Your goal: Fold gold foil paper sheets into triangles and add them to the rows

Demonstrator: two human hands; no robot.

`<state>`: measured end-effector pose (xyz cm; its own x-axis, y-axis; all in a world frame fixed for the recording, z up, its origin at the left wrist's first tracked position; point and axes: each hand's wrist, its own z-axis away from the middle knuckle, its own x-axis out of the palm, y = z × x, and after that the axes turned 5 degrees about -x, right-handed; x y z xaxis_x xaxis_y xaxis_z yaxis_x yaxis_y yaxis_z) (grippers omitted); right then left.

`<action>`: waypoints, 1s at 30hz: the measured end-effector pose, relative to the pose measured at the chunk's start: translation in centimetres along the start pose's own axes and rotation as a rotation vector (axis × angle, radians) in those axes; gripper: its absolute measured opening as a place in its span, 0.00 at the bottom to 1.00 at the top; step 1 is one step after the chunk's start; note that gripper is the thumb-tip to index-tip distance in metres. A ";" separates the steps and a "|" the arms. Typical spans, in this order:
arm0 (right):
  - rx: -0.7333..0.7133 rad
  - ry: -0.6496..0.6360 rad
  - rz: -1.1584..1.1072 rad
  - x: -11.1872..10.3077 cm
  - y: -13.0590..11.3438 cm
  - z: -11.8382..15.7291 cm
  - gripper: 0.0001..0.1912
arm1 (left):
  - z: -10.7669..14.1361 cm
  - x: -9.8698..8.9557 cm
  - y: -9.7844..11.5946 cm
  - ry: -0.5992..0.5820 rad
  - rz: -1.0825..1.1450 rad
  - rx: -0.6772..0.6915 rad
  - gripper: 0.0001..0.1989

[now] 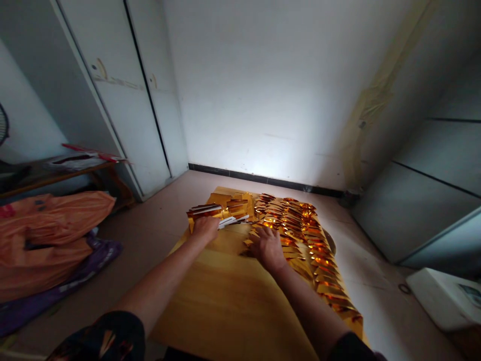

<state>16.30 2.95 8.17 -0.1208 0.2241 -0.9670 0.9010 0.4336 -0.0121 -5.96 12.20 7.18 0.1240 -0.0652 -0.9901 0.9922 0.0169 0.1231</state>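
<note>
My left hand (206, 228) lies at the near edge of a stack of shiny gold foil paper (203, 210) with white edges showing. Its fingers look closed on the stack, though their tips are partly hidden. My right hand (268, 246) is pressed down, fingers slightly apart, on the left side of overlapping folded gold foil pieces (289, 220). These pieces are laid in rows that run down the right side of a wooden table (225, 296). Between the hands, more foil sheets with white edges (233, 220) are fanned out on the tabletop.
Behind the table is a white wall (263, 90) with a dark skirting. A cabinet (124, 95) stands left, above an orange plastic bag (48, 235) and a purple bag (86, 265). At right are a white box (443, 296) and a grey cabinet (424, 190).
</note>
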 end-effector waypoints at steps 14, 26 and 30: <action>0.104 -0.301 0.083 4.0 0.7 -7.5 0.24 | 1.0 -1.4 -2.3 0.135 0.045 0.221 0.22; 0.125 -0.275 0.046 4.8 0.8 -8.6 0.29 | -2.9 3.7 -8.5 0.417 0.882 -0.411 0.28; 0.114 -0.278 0.062 5.1 1.1 -9.2 0.30 | -2.2 4.5 -7.5 0.282 0.942 -0.344 0.30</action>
<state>12.81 12.61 5.54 0.0405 -0.0074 -0.9992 0.9460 0.3222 0.0359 -12.89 13.98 1.62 0.7966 0.3569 -0.4879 0.4331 0.2260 0.8725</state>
